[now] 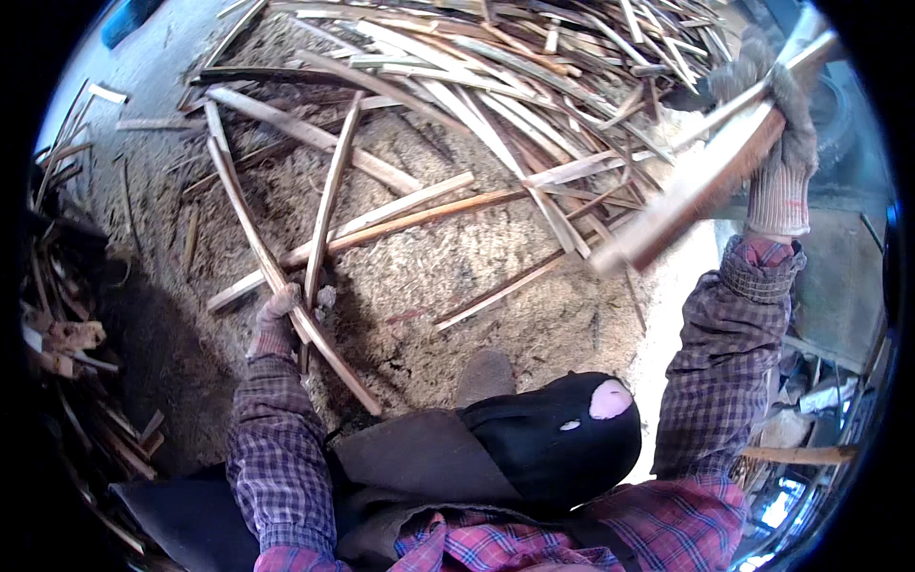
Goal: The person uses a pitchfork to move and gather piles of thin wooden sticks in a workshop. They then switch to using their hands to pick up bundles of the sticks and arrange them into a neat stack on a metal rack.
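Note:
My left hand [274, 319], in a knitted work glove, is closed around long narrow wood strips low over the sawdust. One curved strip [246, 219] slants down past my knee, and a second strip [334, 181] crosses it at the grip. Out to the upper right, my gloved right hand [793, 143] is closed on wood slats; the broad slat [691, 195] is smeared by motion. A thinner pale strip [720, 116] also runs through that grip. The glove hides how many pieces the right hand holds.
A large heap of split wood strips [534, 71] lies ahead. Loose strips [410, 212] rest on the sawdust-covered ground [429, 272]. More scrap wood [71, 334] is piled at the left. My bent knee [562, 439] in dark trousers is near the centre.

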### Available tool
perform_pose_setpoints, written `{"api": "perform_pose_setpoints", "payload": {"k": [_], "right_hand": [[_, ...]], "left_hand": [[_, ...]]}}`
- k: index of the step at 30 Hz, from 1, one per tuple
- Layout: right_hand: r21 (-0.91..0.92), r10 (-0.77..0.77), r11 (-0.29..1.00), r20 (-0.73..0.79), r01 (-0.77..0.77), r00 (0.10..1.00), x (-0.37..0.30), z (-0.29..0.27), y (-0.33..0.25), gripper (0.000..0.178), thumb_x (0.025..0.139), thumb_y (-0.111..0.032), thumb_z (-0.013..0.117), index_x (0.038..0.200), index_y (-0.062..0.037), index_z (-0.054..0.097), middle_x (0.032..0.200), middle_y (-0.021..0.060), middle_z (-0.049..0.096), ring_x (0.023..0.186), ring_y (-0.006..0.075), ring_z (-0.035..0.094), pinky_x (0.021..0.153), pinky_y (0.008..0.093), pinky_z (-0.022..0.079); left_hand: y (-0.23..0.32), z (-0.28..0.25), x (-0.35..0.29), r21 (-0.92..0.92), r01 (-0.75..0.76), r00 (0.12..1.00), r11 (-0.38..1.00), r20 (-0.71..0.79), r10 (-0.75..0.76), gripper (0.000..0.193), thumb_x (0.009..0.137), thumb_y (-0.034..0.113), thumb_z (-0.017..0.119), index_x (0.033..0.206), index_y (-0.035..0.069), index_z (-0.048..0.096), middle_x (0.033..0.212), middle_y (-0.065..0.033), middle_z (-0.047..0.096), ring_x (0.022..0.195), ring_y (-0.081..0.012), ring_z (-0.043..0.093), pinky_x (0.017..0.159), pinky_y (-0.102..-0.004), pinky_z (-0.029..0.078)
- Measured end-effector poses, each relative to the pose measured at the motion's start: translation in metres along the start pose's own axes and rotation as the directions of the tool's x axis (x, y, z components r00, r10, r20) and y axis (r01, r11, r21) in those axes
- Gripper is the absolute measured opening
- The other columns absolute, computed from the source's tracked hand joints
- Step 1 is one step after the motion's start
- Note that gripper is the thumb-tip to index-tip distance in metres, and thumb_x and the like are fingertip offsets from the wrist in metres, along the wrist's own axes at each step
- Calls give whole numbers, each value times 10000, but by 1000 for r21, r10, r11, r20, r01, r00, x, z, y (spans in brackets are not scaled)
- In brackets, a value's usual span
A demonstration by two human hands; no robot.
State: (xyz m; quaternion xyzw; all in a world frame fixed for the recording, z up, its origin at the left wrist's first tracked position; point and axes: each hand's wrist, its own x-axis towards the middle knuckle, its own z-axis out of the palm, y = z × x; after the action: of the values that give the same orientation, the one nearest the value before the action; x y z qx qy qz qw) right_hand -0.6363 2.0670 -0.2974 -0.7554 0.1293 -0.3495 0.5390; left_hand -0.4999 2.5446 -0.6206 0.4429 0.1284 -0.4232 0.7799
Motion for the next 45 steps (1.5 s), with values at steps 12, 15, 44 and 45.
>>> {"api": "perform_pose_setpoints", "payload": {"k": [12,15,44,45], "right_hand": [[-714,137,581,-388,-391,912,-45,-106,155,650,713,-99,736,1243,28,383,979,75,582,796,144,575,706,264,491],[-776,192,535,-273,-334,943,-26,-114,180,647,725,-62,715,1268,14,371,1033,87,573,895,150,558,807,273,459],[-942,744,-84,158,326,649,10,-16,224,869,529,-545,782,1184,-56,489,1133,147,582,1063,287,556,915,350,446],[-946,747,-87,145,312,648,-1,-6,214,869,531,-557,775,1186,-63,490,1128,148,585,1050,288,563,905,349,451]], "left_hand": [[-31,30,40,172,-41,976,984,-205,77,301,824,234,638,964,-31,622,782,-77,633,590,-160,583,546,-256,523],[-29,39,36,150,2,997,989,-79,10,319,838,229,618,1031,-23,585,898,-114,636,692,-181,615,616,-272,540],[-48,79,32,309,-147,833,940,-473,286,211,736,147,694,843,7,579,676,-28,588,538,-118,553,491,-226,445],[-46,82,28,316,-114,832,942,-488,264,208,728,148,696,820,2,581,668,-30,588,533,-117,550,489,-224,437]]}}
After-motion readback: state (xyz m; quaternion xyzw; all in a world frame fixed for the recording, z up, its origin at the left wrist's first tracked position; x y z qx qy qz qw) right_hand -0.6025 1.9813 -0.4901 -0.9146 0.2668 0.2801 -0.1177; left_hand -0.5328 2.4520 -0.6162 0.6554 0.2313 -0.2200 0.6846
